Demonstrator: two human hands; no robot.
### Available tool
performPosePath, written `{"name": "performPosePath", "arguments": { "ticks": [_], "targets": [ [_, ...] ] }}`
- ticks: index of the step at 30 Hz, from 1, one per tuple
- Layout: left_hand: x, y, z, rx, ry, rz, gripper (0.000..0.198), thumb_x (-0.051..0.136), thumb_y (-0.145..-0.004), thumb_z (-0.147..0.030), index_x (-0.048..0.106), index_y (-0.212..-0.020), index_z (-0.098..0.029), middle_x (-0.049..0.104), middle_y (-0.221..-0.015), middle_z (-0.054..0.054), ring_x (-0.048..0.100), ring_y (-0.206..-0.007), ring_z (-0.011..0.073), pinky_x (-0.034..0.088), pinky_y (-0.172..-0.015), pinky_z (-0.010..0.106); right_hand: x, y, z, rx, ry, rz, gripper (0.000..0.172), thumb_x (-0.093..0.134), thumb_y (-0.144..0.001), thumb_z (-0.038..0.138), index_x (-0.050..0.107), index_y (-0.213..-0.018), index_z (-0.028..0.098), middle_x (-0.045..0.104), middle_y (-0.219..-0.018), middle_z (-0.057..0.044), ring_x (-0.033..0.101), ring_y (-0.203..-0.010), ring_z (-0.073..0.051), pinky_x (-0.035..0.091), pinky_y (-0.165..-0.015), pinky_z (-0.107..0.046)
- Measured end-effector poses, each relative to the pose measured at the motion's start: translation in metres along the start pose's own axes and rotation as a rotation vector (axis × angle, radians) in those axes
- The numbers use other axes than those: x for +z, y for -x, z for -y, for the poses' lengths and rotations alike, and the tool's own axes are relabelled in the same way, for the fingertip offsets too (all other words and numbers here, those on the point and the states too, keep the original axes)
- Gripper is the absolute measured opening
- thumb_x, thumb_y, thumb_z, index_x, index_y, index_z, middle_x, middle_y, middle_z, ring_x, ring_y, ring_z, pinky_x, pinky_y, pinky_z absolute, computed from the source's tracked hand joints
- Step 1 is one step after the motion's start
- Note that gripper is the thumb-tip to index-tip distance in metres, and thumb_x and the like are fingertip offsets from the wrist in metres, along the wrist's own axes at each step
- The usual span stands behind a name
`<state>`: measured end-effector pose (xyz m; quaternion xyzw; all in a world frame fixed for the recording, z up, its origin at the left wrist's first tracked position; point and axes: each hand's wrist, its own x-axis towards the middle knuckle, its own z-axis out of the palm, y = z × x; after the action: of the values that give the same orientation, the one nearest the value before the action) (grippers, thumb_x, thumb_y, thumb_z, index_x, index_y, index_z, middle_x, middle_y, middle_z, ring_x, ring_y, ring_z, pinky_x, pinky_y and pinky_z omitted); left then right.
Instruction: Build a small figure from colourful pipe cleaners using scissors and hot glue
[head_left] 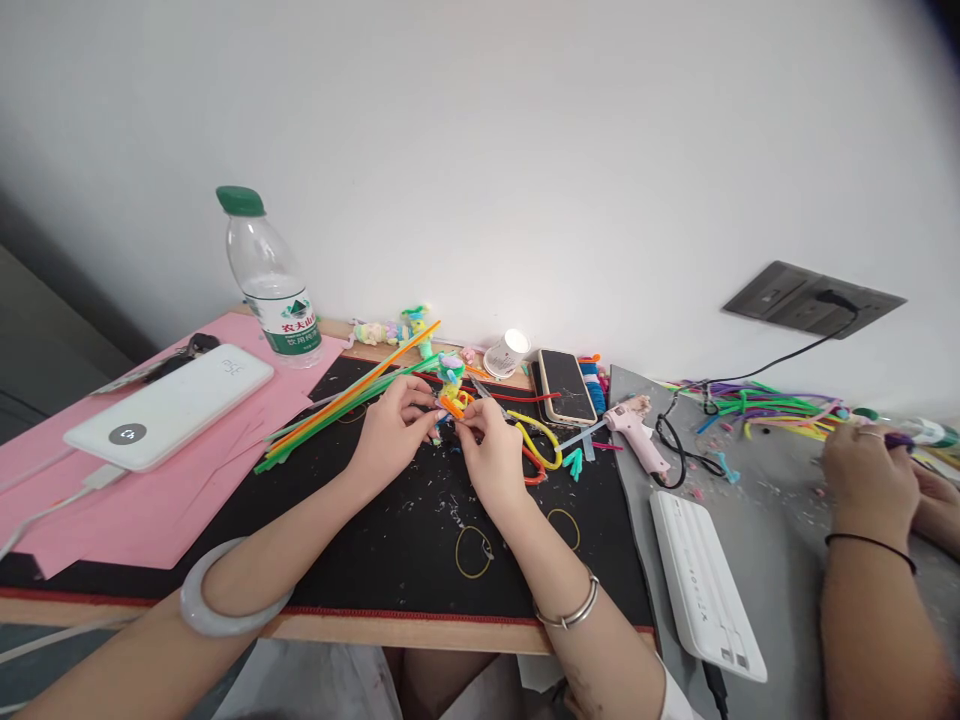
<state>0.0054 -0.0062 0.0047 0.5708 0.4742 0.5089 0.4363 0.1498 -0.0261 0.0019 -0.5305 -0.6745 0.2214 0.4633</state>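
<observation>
Over the black mat (360,545), my left hand (396,425) pinches the left side of a small pipe-cleaner figure (451,372). The figure is fuzzy, with green, purple, yellow and orange parts. Opposite, my right hand (491,450) has thumb and finger closed on the figure's orange part; fingertips hide its lower portion. Just right of my right hand lie scissors (553,455) with yellow and red handles. Left of and behind my left hand is a bundle of green and orange pipe cleaners (330,420).
A water bottle (274,290) and white power bank (172,405) stand on pink paper (172,520). At right are a phone (568,387), pink glue gun (637,435) with its cord, and another power bank (705,580). A paper cup (508,352) lies behind. A co-worker's hands (874,475) work far right.
</observation>
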Motion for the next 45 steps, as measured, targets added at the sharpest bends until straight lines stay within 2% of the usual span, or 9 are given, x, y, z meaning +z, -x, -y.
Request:
{"name": "performPosePath", "arguments": {
  "ticks": [13,18,23,25,28,34,39,45],
  "targets": [
    [-0.003,-0.005,0.004,-0.026,0.052,-0.016,0.031,0.067,-0.071,-0.025,0.046,-0.093,-0.021,0.062,-0.085,-0.001,0.061,-0.052,0.0102,0.051,-0.051,0.024,0.0,0.0,-0.001,-0.033,-0.068,-0.004,0.01,0.053,-0.082,0.014,0.05,-0.085,0.022,0.069,-0.082,-0.002,0.07,-0.079,-0.017,0.054,-0.071,-0.027],
    [-0.007,-0.01,0.003,-0.071,0.175,-0.004,0.036,0.07,-0.069,-0.029,0.045,-0.093,-0.02,0.062,-0.084,-0.002,0.058,-0.051,0.0089,0.049,-0.049,0.023,-0.008,-0.001,-0.001,-0.045,-0.006,-0.095,0.003,0.051,-0.085,0.019,0.052,-0.084,0.022,0.067,-0.075,-0.001,0.067,-0.069,-0.016,0.051,-0.066,-0.026],
    [-0.009,-0.009,-0.007,-0.194,0.292,0.11,0.041,0.073,-0.066,-0.033,0.046,-0.095,-0.02,0.06,-0.081,-0.003,0.055,-0.053,0.0068,0.047,-0.05,0.02,-0.016,-0.005,-0.005,0.007,0.027,-0.178,0.007,0.048,-0.087,0.025,0.053,-0.088,0.021,0.057,-0.059,0.003,0.055,-0.053,-0.014,0.045,-0.058,-0.026],
    [-0.009,-0.007,-0.009,-0.226,0.321,0.175,0.041,0.074,-0.067,-0.033,0.047,-0.095,-0.02,0.06,-0.081,-0.004,0.054,-0.054,0.0059,0.047,-0.052,0.02,-0.017,-0.006,-0.005,0.014,-0.009,-0.19,0.008,0.049,-0.086,0.026,0.054,-0.089,0.02,0.056,-0.061,0.003,0.053,-0.054,-0.014,0.044,-0.057,-0.026],
    [-0.01,-0.006,-0.009,-0.237,0.354,0.253,0.039,0.075,-0.068,-0.031,0.049,-0.096,-0.02,0.059,-0.08,-0.004,0.053,-0.055,0.0058,0.045,-0.05,0.018,-0.018,-0.009,-0.005,0.021,-0.133,-0.146,0.01,0.052,-0.082,0.024,0.056,-0.09,0.019,0.061,-0.074,-0.001,0.057,-0.064,-0.014,0.046,-0.061,-0.025],
    [-0.01,-0.005,-0.007,-0.258,0.335,0.305,0.039,0.075,-0.067,-0.032,0.052,-0.097,-0.021,0.057,-0.069,-0.005,0.055,-0.056,0.0093,0.046,-0.05,0.02,-0.022,-0.015,-0.008,0.125,-0.345,0.077,0.026,0.059,-0.072,0.024,0.062,-0.097,0.018,0.067,-0.1,-0.006,0.06,-0.076,-0.014,0.049,-0.062,-0.024],
    [-0.011,-0.005,-0.006,-0.252,0.289,0.352,0.038,0.072,-0.071,-0.033,0.053,-0.101,-0.02,0.06,-0.075,-0.002,0.057,-0.058,0.0092,0.048,-0.052,0.021,-0.02,-0.017,-0.014,0.18,-0.402,0.205,0.027,0.064,-0.07,0.025,0.065,-0.096,0.017,0.068,-0.081,-0.002,0.061,-0.071,-0.014,0.05,-0.061,-0.024],
    [-0.011,-0.004,-0.006,-0.236,0.226,0.365,0.038,0.071,-0.07,-0.033,0.053,-0.102,-0.02,0.062,-0.071,-0.002,0.059,-0.057,0.011,0.049,-0.053,0.023,-0.017,-0.016,-0.018,0.191,-0.419,0.218,0.02,0.066,-0.069,0.024,0.066,-0.088,0.016,0.068,-0.075,-0.002,0.061,-0.066,-0.014,0.051,-0.061,-0.025]
  ]
}}
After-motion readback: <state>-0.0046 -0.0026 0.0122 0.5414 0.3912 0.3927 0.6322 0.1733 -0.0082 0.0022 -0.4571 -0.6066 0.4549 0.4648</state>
